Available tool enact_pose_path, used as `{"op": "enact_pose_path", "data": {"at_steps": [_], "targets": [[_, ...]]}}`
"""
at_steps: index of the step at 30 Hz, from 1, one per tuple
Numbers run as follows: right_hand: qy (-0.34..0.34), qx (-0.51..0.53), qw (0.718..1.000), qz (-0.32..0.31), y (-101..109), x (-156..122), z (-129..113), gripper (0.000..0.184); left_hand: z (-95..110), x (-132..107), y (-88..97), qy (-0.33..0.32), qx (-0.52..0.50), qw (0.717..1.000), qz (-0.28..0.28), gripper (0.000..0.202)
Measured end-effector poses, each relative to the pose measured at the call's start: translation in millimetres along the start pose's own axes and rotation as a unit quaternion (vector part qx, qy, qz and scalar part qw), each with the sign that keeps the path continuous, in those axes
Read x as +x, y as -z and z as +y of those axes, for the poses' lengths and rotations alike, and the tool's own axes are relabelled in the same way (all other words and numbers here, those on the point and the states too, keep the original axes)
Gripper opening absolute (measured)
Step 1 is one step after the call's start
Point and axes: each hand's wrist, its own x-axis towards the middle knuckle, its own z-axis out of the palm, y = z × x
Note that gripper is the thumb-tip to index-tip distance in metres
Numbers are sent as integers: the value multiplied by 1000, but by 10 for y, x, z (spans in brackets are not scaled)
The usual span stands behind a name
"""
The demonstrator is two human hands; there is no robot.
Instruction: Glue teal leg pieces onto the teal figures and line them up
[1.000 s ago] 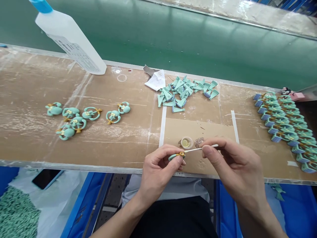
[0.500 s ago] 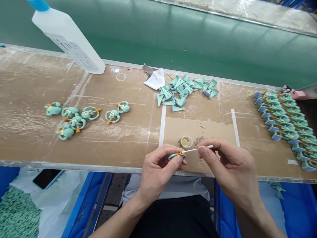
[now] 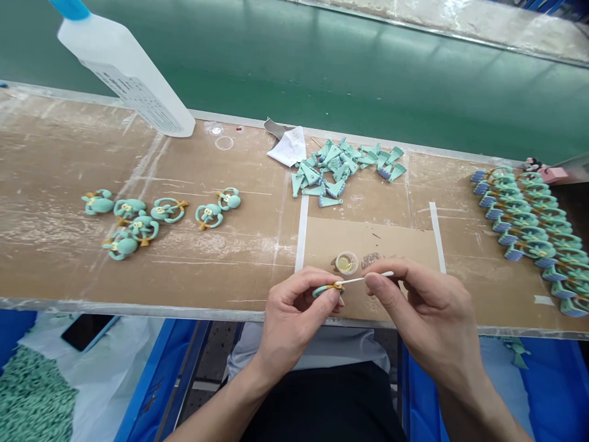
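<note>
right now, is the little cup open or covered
Open: nothing covers the cup, and yellowish liquid shows inside; how full, I cannot tell.

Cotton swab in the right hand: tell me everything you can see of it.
The cotton swab is a thin, straight white stick with a thicker, cotton-looking tip at each end. It slants slightly up toward picture right, pinched between thumb and forefinger of the right hand, which hide part of it. Its left tip appears to touch a teal-and-orange piece held in the left hand, near a small cup.
</note>
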Motion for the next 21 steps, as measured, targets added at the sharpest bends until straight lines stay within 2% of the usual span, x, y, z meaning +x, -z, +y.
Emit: {"op": "enact_pose_path", "data": {"at_steps": [21], "targets": [[10, -28, 999, -18, 83, -39, 2, 17, -47, 8, -8, -25, 14, 1000, 3, 8]]}}
